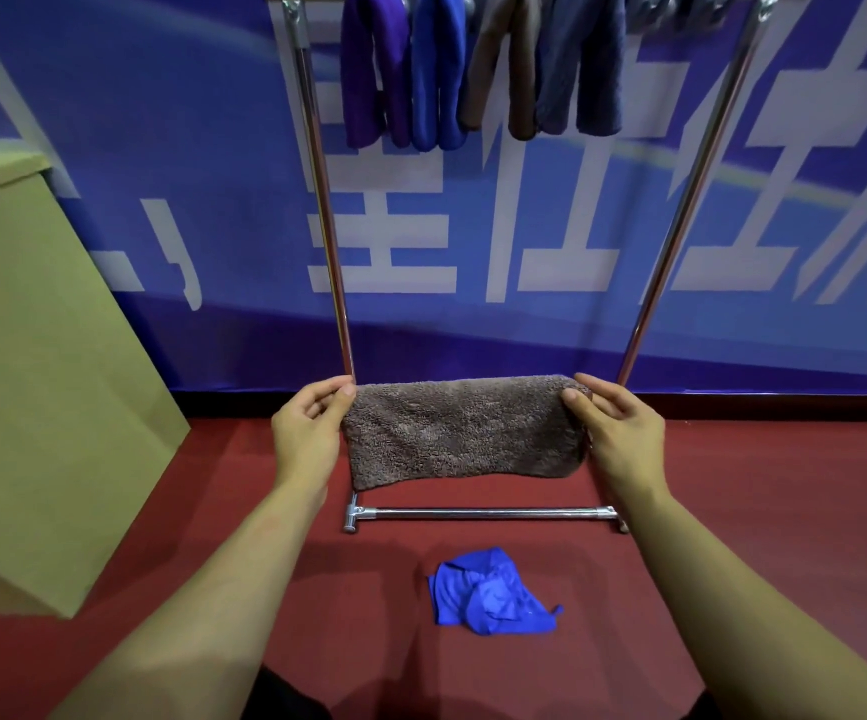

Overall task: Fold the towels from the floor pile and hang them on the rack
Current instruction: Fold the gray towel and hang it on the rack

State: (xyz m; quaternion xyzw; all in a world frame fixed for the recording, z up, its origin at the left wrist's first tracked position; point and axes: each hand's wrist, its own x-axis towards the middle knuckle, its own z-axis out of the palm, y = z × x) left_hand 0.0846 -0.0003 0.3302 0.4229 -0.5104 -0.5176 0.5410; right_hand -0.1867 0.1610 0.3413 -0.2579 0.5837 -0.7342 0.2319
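Room: a dark red floor meets a blue banner wall with large white characters, straight ahead of both hands.
Box: a tall tan cardboard box stands out beyond the left hand.
Rack: a chrome tube towel rack rises behind the hands; its foot bar lies on the floor just below them.
Hung towels: a purple, a blue, a brown and a grey-blue terry towel drape side by side over the top rail, high above the hands.
Held towel: a brown fleecy towel folded into a long band spans the gap between the hands, its lower edge sagging.
Floor pile: one crumpled bright blue cloth remains, nearer the body than the hands.
Left hand: pinches the band's left end.
Right hand: pinches the right end; the hands are held wide apart.
Risk: only fingertips hold the layers, so lifting to the rail could let the fold slip open, and the crowded rail leaves little room.
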